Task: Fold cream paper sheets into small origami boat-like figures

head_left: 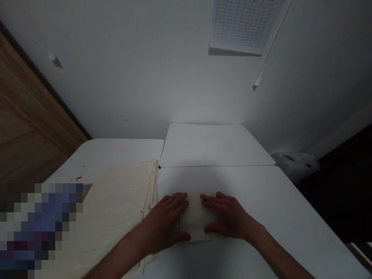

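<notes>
A small folded piece of cream cloth point(194, 221) lies flat on the white table in front of me. My left hand point(168, 221) rests along its left side, fingers stretched out and tips on the cloth. On the opposite side, my right hand point(228, 215) lies with its fingertips and thumb at the cloth's right edge, fingers extended. Neither hand grips the cloth; both press on it from above. To the left, a stack of larger cream cloth sheets point(116, 201) with loose threads along its right edge lies partly under my left forearm.
The white table point(247, 190) consists of several panels with seams between them, set against a wall. A printed grid sheet point(241, 27) hangs on the wall. A clear plastic bag point(296, 164) sits beyond the table's right edge. A blurred, pixelated patch covers the lower left.
</notes>
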### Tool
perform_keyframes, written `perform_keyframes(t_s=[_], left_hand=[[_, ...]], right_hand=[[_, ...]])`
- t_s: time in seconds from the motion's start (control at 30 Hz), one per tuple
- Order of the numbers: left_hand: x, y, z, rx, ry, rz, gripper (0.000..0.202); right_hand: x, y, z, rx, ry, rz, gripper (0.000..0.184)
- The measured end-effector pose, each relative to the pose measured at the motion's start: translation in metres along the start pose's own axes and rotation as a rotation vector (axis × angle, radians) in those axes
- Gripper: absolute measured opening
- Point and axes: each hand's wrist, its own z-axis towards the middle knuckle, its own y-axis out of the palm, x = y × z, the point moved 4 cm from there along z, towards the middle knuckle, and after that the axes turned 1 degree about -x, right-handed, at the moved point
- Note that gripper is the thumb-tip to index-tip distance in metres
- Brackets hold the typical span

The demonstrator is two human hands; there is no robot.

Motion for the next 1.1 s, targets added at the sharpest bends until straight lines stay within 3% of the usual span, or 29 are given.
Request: perform_keyframes(t_s=[0.13,0.37,0.57,0.73,0.9,1.1], left_hand=[[0.006,-0.002,0.001,-0.010,0.028,0.008,0.070],[0.032,-0.001,0.003,-0.060,0.207,-0.010,0.043],[0.046,-0.008,0.005,-0.049,0.274,-0.061,0.030],[0.051,-0.004,0.001,-0.038,0.332,-0.046,0.034],[0.044,0.004,-0.011,0.008,0.305,0.012,0.042],[0.037,0.008,-0.011,0.078,0.155,-0.036,0.018]], right_hand=[[0.000,-0.001,-0.001,-0.008,-0.013,0.001,0.068],[0.003,0.007,-0.006,-0.023,-0.011,-0.009,0.077],[0.001,0.008,-0.009,-0.024,-0.010,-0.015,0.082],[0.002,0.011,-0.012,-0.012,-0.025,-0.018,0.089],[0.003,0.012,-0.013,0.007,-0.013,-0.012,0.092],[0.002,0.010,-0.012,-0.008,-0.015,0.001,0.088]])
